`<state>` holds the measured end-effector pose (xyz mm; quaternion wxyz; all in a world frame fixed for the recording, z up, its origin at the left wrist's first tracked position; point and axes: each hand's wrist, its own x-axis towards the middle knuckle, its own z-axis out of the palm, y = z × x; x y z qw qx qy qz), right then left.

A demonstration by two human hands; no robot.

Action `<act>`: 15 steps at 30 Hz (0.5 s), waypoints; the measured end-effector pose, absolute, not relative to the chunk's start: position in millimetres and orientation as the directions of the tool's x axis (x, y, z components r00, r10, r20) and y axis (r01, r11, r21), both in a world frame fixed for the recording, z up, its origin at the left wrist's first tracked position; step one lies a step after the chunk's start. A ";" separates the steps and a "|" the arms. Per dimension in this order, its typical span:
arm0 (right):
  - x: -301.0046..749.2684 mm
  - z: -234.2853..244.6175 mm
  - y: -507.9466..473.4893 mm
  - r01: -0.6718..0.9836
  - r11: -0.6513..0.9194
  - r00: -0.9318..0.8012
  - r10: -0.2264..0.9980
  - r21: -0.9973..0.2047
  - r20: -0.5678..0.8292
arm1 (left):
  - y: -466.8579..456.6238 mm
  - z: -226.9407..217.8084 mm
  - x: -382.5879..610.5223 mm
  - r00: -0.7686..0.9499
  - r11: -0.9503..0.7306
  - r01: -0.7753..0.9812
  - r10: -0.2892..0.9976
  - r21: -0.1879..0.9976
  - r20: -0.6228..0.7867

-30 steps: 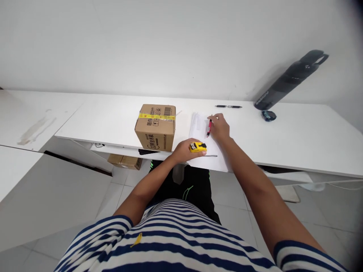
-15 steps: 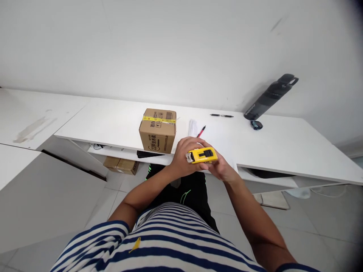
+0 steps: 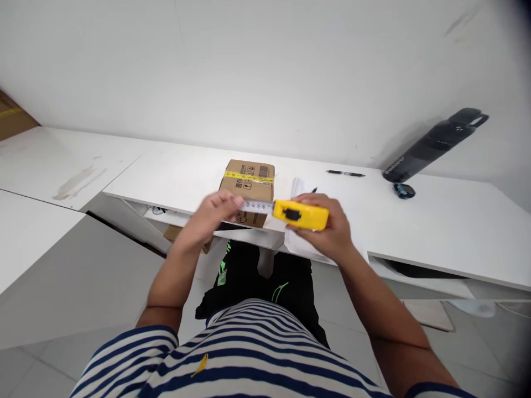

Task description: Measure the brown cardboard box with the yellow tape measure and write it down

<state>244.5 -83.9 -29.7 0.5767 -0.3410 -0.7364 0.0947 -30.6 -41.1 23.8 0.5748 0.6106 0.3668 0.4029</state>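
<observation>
The yellow, rounded, box-shaped tape measure with a black slide (image 3: 307, 218) is held above the front edge of the white flat-topped desk (image 3: 178, 177), between the hands. Its hard-looking case should be light, rigid and sturdy, best gripped around its back end; its thin, pale, printed measuring strip (image 3: 259, 207) is probably springy, slick and easily kinked, so the tip suits a pinch. The long axis runs roughly left to right, the mouth and strip pointing left. The right hand (image 3: 338, 235) is closed around the case's back end; the left hand (image 3: 218, 213), blurred, pinches the strip's far end. Beyond the strip sits the brown cardboard box with yellow tape (image 3: 249, 188); white paper sheets (image 3: 301, 243) lie below the case.
</observation>
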 end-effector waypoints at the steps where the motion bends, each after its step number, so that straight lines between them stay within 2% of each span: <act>1: 251.9 -30.6 -75.1 0.418 0.707 -0.019 0.635 -0.571 0.772 | -26.4 26.6 -41.9 0.330 -0.109 -0.027 0.937 0.994 0.112; 3: 269.3 -34.9 -52.9 0.430 0.604 0.143 0.688 -0.671 0.711 | 6.3 27.7 -62.0 0.178 -0.127 -0.053 0.975 0.991 0.134; 7: 296.2 -46.5 -8.3 0.384 0.455 0.225 0.798 -0.804 0.559 | 59.1 12.4 -77.0 0.143 0.050 0.038 0.988 0.998 -0.055; 10: 297.5 -50.7 8.5 0.414 0.385 0.192 0.849 -0.825 0.492 | 73.3 -2.4 -68.9 0.194 0.101 0.104 0.974 0.989 -0.120; 15: 279.3 -45.7 7.0 0.533 0.330 0.152 0.868 -0.779 0.472 | 80.4 -12.8 -51.1 0.168 0.051 0.119 0.983 0.992 -0.071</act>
